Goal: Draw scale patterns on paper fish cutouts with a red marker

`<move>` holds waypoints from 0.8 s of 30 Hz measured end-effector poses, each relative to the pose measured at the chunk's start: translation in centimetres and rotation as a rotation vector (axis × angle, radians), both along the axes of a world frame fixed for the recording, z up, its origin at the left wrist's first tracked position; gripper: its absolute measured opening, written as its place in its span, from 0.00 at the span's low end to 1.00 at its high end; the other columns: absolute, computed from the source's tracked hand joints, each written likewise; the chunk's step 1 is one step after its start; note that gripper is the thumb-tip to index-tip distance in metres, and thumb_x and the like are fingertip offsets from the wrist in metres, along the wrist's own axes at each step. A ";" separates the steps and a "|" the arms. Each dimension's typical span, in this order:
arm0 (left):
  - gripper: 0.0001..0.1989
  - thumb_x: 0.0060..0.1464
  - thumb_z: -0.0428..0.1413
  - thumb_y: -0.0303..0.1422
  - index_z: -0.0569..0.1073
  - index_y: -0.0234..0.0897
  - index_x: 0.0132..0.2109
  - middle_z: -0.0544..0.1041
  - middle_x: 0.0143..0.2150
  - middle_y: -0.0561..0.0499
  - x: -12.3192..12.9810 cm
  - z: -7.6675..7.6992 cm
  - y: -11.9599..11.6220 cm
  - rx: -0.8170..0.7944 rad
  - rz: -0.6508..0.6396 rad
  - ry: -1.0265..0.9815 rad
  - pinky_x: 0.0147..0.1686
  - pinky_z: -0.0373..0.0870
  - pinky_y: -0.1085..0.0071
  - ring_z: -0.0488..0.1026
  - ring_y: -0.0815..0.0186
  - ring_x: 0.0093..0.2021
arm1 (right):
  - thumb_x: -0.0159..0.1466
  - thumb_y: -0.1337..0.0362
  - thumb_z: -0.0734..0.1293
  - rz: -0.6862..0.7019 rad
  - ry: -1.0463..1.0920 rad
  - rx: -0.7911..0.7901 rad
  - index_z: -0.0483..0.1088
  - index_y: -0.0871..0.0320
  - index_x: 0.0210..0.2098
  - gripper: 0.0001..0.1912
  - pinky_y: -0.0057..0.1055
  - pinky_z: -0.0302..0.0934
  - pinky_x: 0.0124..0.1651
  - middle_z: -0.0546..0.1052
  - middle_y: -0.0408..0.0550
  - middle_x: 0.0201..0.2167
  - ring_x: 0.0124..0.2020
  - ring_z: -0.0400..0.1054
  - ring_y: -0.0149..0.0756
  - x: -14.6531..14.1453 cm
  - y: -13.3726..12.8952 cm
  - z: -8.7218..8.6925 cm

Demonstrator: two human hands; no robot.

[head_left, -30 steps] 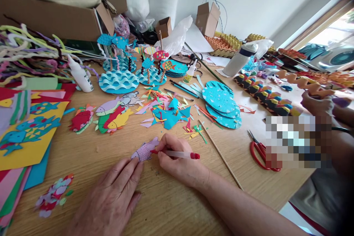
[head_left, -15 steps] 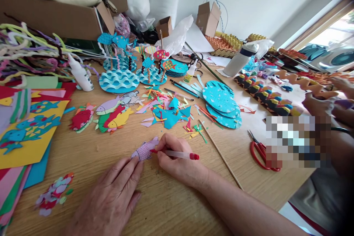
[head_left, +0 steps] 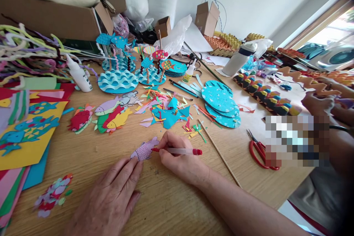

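Observation:
A purple paper fish [head_left: 144,150] with drawn scales lies on the wooden table [head_left: 177,206]. Fingertips of my left hand [head_left: 114,188] rest flat on its head end, fingers stretched out. Between the fingers of my right hand [head_left: 184,158] is a red felt-tip pen [head_left: 182,151] with a translucent barrel, its tip at the fish's tail end. Just beyond lie more cut paper fish [head_left: 114,112] in purple, green, red and yellow. A small heap of paper dots [head_left: 55,193] is left of my left hand.
Red-handled scissors [head_left: 258,151] and a thin wooden stick [head_left: 219,155] lie right of my hand. Paper scraps [head_left: 170,108], blue discs [head_left: 221,99] and a glue bottle [head_left: 79,73] stand further back. Another person's hands [head_left: 318,101] hold a zigzag paper strip at the right.
The pen and my right hand have shifted slightly, and the pen lies a little flatter. My left hand stays on the fish. The whole view has moved a little.

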State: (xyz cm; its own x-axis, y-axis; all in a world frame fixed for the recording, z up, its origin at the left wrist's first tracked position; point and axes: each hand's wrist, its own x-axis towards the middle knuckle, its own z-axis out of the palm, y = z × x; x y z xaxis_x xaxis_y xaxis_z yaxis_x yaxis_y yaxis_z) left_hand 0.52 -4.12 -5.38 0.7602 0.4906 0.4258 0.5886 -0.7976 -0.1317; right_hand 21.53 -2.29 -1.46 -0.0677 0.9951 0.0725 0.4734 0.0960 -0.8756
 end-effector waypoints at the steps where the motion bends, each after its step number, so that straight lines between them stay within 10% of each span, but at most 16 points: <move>1: 0.21 0.61 0.42 0.35 0.64 0.33 0.58 0.71 0.55 0.46 0.0 -0.1 0.0 0.001 -0.007 0.004 0.55 0.58 0.64 0.64 0.58 0.55 | 0.49 0.74 0.60 -0.002 0.001 -0.001 0.62 0.57 0.23 0.06 0.21 0.51 0.23 0.63 0.36 0.17 0.18 0.55 0.25 0.0 0.0 0.0; 24: 0.22 0.61 0.40 0.32 0.60 0.28 0.60 0.71 0.53 0.43 -0.1 -0.2 -0.1 0.013 -0.015 -0.006 0.56 0.52 0.62 0.65 0.56 0.52 | 0.48 0.75 0.59 0.013 -0.027 0.002 0.61 0.57 0.22 0.07 0.21 0.52 0.24 0.61 0.35 0.17 0.18 0.54 0.25 -0.2 0.1 0.2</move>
State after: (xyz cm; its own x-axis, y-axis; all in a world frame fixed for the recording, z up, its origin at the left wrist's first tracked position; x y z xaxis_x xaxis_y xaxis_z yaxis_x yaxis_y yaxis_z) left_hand 0.40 -4.18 -5.62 0.7647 0.4738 0.4367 0.5777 -0.8044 -0.1387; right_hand 21.37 -2.14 -1.26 -0.0830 0.9939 0.0727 0.4956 0.1045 -0.8623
